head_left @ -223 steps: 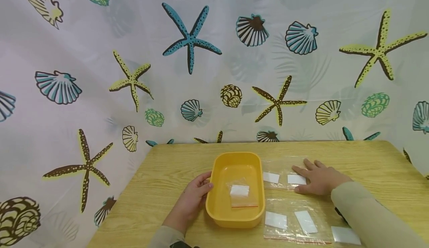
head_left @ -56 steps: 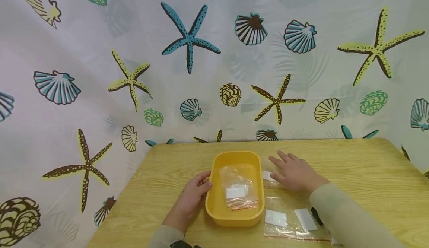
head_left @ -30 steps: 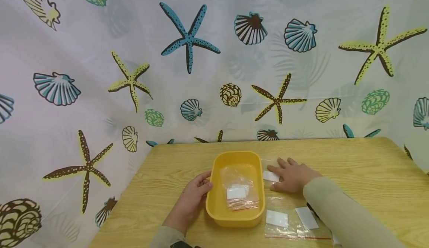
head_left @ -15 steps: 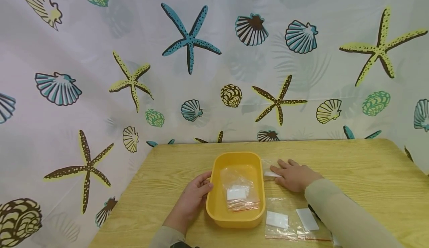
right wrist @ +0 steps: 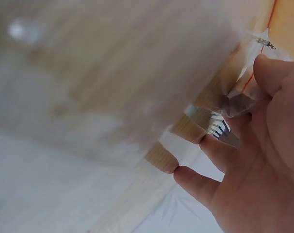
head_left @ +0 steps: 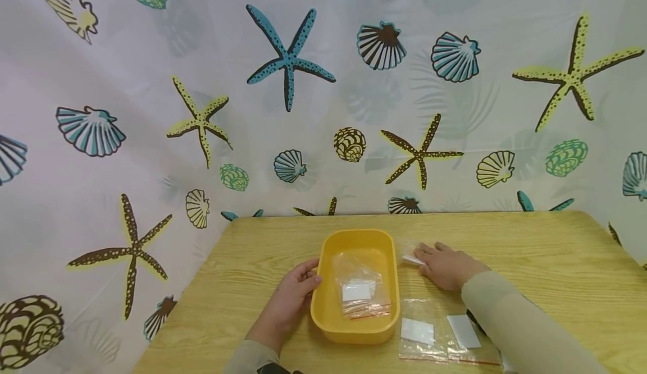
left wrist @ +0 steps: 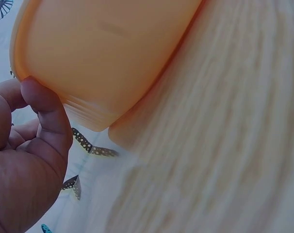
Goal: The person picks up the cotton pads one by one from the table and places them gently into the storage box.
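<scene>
On the wooden table stands a yellow plastic tray (head_left: pixel 356 337). My left hand (head_left: pixel 292 298) grips its left side, thumb over the rim. Inside the tray lie clear zip bags (head_left: pixel 356 292) with white paper slips, overlapping. To the tray's right, my right hand (head_left: pixel 449 266) pinches a crumpled clear zip bag (head_left: pixel 411 259) with a white slip. In the right wrist view this zip bag (right wrist: pixel 241 102) is bunched between thumb and index finger, while the other fingertips touch the table. The left wrist view shows my left thumb and fingers on the tray wall (left wrist: pixel 108 53).
Two flat zip bags lie right of the tray's front end: one with a white slip (head_left: pixel 417 331), another with a tilted slip (head_left: pixel 463 331). A white corner (head_left: pixel 507 363) shows beside my right sleeve. Behind the table (head_left: pixel 546 256) hangs a seashell-patterned curtain (head_left: pixel 323 99).
The farther-right back bag has left the table, and the tray holds more bags than at first. My right hand moved left to the remaining back bag, which has bunched up under its fingers.
</scene>
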`<state>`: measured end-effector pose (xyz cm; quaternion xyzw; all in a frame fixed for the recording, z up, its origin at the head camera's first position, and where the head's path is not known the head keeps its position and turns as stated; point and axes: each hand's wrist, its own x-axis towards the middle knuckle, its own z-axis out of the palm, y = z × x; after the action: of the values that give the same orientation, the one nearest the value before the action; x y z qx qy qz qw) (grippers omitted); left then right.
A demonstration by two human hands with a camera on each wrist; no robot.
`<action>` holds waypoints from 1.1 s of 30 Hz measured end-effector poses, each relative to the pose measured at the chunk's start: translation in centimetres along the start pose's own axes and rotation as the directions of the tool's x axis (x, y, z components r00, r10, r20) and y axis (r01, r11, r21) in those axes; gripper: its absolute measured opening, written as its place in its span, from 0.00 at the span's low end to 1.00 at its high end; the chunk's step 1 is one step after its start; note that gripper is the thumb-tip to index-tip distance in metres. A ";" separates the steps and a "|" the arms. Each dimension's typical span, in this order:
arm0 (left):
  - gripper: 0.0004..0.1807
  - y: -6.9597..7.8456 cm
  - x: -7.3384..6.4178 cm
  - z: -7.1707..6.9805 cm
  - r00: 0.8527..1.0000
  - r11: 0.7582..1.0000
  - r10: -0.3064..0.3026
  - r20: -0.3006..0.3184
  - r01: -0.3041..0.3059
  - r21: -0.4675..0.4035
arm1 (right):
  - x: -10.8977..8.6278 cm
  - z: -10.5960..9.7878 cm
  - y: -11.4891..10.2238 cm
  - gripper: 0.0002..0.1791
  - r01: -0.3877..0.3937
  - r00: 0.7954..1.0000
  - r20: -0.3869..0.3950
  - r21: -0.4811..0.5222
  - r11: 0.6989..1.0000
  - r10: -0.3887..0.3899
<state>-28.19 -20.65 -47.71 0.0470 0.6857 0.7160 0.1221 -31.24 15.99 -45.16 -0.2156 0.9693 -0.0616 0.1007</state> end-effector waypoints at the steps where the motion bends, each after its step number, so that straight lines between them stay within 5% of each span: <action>1: 0.28 0.0 0.0 0.0 1.000 1.000 0.001 0.000 -0.001 0.001 | -0.1 0.0 0.0 0.30 0.004 1.000 -0.005 -0.004 1.000 -0.004; 33: 0.28 0.0 0.0 -0.1 1.000 1.000 0.003 0.012 -0.003 0.001 | -2.0 -1.8 -0.1 0.27 0.040 0.975 -0.217 -0.028 0.999 -0.045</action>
<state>-28.23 -20.71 -47.69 0.0523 0.6852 0.7156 0.1249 -29.81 16.86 -43.06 -0.2292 0.9704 -0.0755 -0.0099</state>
